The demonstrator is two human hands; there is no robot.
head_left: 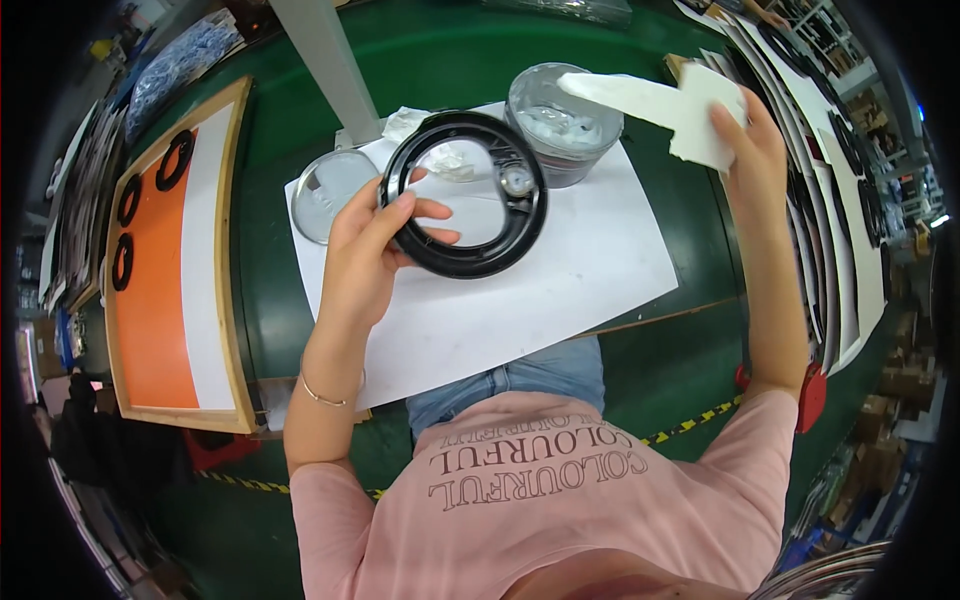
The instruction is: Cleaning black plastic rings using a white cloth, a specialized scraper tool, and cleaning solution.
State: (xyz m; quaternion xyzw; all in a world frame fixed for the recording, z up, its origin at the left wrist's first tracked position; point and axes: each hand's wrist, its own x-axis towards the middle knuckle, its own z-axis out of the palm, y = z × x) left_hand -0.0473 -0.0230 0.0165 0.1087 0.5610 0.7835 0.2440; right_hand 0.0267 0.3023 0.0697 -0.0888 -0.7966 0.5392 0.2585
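**Two hands raised over a green counter, one with a black ring, one with a white cloth**

The left hand grips a black ring by its lower left rim, thumb across the front face and fingers curled behind. The ring is held tilted above a white sheet and is clear of it; a small round gauge sits on the ring's inner right side. The right hand is closed on a folded white cloth, raised over the counter's far right part, one end of the cloth reaching left over a grey tub.

The tub stands at the far edge of the sheet, just right of the ring. A clear round lid lies at the sheet's far left corner, partly overhanging it, just beside the ring's left rim. The sheet's near half is bare, and its near edge runs over the counter edge toward the person's lap.

To the left, well apart from the sheet, lies a wood-framed board with an orange panel and three small black rings. Along the right edge, white sheets bearing black rings are stacked in an overlapping row
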